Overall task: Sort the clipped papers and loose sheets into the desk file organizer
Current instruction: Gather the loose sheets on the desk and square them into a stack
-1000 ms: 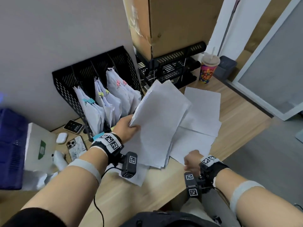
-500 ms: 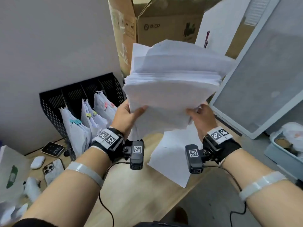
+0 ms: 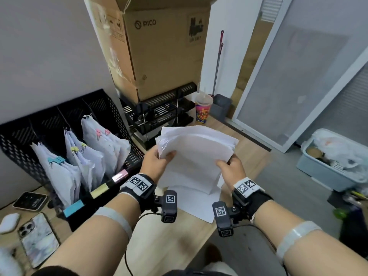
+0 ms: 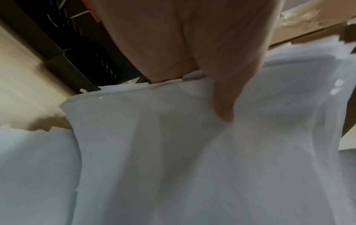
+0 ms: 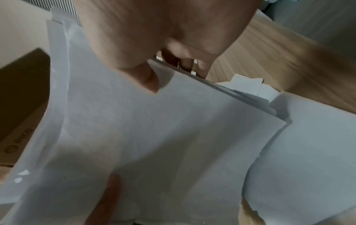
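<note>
Pinching loose stack (image 3: 196,154) with both hands' fingers (image 3: 168,155) — uneven sheets are risking slipping onto surface (image 3: 169,246) — grip's shallow.

I'm in an office: wooden desk (image 3: 171,244), black mesh file organizer (image 3: 111,116) against the wall, stacked letter trays (image 3: 163,114) under a cardboard box (image 3: 159,52), frosted glass partition (image 3: 288,80) alongside.

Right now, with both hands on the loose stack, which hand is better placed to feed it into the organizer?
Probably the left hand: it grips the stack on the side nearest the organizer, while the right hand is farther away.
</note>
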Demonstrator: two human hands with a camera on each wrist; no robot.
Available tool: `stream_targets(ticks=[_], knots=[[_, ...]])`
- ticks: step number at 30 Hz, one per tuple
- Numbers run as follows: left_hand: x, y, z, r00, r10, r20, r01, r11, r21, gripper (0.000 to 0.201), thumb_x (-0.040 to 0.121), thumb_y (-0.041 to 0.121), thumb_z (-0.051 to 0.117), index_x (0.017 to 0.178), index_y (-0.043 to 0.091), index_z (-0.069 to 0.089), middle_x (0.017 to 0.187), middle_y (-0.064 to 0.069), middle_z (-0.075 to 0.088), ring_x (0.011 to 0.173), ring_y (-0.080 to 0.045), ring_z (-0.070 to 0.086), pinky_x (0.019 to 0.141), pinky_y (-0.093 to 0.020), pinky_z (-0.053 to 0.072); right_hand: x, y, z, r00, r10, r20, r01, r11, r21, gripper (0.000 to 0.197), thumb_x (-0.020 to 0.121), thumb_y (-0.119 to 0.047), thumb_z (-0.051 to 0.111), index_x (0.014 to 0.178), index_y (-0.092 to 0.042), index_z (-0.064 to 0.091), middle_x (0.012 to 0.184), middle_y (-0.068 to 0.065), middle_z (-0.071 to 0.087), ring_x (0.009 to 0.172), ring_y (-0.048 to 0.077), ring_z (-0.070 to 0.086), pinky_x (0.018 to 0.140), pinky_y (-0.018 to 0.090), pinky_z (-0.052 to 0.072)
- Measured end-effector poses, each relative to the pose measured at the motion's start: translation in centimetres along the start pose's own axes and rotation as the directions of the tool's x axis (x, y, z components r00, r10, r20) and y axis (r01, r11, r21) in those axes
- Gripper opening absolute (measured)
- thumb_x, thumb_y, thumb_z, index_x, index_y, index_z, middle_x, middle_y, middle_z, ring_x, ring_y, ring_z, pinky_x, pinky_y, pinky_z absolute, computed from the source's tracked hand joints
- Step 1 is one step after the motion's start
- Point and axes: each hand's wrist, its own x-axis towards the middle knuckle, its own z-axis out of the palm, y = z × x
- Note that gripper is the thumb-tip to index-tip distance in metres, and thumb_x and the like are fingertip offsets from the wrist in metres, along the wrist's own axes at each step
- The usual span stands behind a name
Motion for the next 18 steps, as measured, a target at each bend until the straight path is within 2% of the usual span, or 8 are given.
stream_targets(ticks=[3,4,7,10,12,14,17,18], knots=[[-0.4,1.1,-0.2,0.987,0.099,0.123,-0.100,0.995,-0.004,0.034,0.079,0.014,0.084,0.107,0.031,0.074,0.111,0.000,0.076,0.106,-0.022,0.071,0.094,-0.044,0.057,0.1,0.3,0.0,1.000,0.026,0.012,-0.027,0.999,0.042,0.049,0.076,0.001,0.059,0.121,-0.019,0.050,0.105,0.005,0.066,0.096,0.023,0.061,0.085,0.035,0.050],[-0.6,0.9,-0.3,0.980,0.122,0.157,-0.125,0.992,0.010,0.037,0.077,0.013,0.085,0.109,0.029,0.074,0.112,-0.001,0.076,0.107,-0.021,0.071,0.095,-0.044,0.057,0.2,0.5,0.1,0.999,0.027,0.039,-0.028,0.999,0.028,0.051,0.075,0.002,0.059,0.121,-0.018,0.052,0.107,0.005,0.065,0.098,0.024,0.060,0.085,0.036,0.050],[-0.9,-0.9,-0.6,0.987,0.069,0.144,-0.076,0.996,0.048,0.045,0.072,0.022,0.090,0.113,0.018,0.071,0.113,-0.006,0.075,0.108,-0.024,0.071,0.099,-0.051,0.053,0.0,0.5,0.5,0.994,0.026,0.109,-0.020,0.998,-0.055,0.035,0.075,0.003,0.060,0.107,-0.013,0.061,0.098,0.006,0.063,0.090,0.025,0.057,0.073,0.032,0.047],[-0.9,-2.4,-0.8,0.996,0.025,0.089,-0.034,0.995,0.097,0.058,0.068,0.028,0.092,0.119,0.017,0.067,0.118,-0.005,0.072,0.112,-0.022,0.068,0.101,-0.050,0.052,-0.3,0.5,1.2,0.988,-0.017,0.152,0.022,0.999,-0.032,0.034,0.072,0.003,0.060,0.100,-0.017,0.064,0.093,0.005,0.068,0.093,0.029,0.061,0.082,0.040,0.050],[-0.7,-2.7,-1.0,0.995,0.054,0.079,-0.067,0.982,0.175,0.048,0.076,0.026,0.087,0.120,0.019,0.068,0.119,-0.001,0.071,0.113,-0.018,0.067,0.101,-0.047,0.052,-0.2,0.4,1.2,0.992,-0.004,0.128,0.002,1.000,0.014,0.035,0.073,0.000,0.061,0.103,-0.017,0.066,0.098,0.004,0.071,0.096,0.026,0.063,0.086,0.040,0.050],[-0.2,-3.0,-1.2,0.998,0.044,0.038,-0.051,0.980,0.190,0.036,0.085,0.023,0.078,0.120,0.016,0.070,0.117,-0.002,0.073,0.109,-0.018,0.068,0.098,-0.049,0.054,0.3,0.5,0.7,0.993,0.032,0.117,-0.034,0.999,0.018,0.030,0.078,-0.002,0.062,0.104,-0.016,0.067,0.099,0.003,0.071,0.096,0.023,0.063,0.085,0.035,0.049],[0.4,-3.2,-0.9,0.998,-0.055,0.013,0.054,0.996,0.072,0.032,0.088,0.027,0.075,0.119,0.023,0.069,0.111,-0.003,0.075,0.105,-0.024,0.071,0.092,-0.053,0.057,1.2,1.9,0.1,0.977,0.091,0.194,-0.074,0.993,-0.095,0.014,0.081,-0.011,0.065,0.093,-0.017,0.068,0.102,0.007,0.072,0.099,0.026,0.065,0.091,0.037,0.050],[0.8,-3.2,-0.6,0.997,-0.069,0.018,0.068,0.997,0.030,0.032,0.087,0.028,0.075,0.118,0.025,0.068,0.112,-0.005,0.075,0.106,-0.028,0.070,0.091,-0.055,0.057,1.4,2.3,0.0,0.968,0.109,0.226,-0.075,0.985,-0.153,0.011,0.084,-0.014,0.064,0.094,-0.016,0.068,0.103,0.007,0.072,0.099,0.025,0.065,0.089,0.034,0.049]])
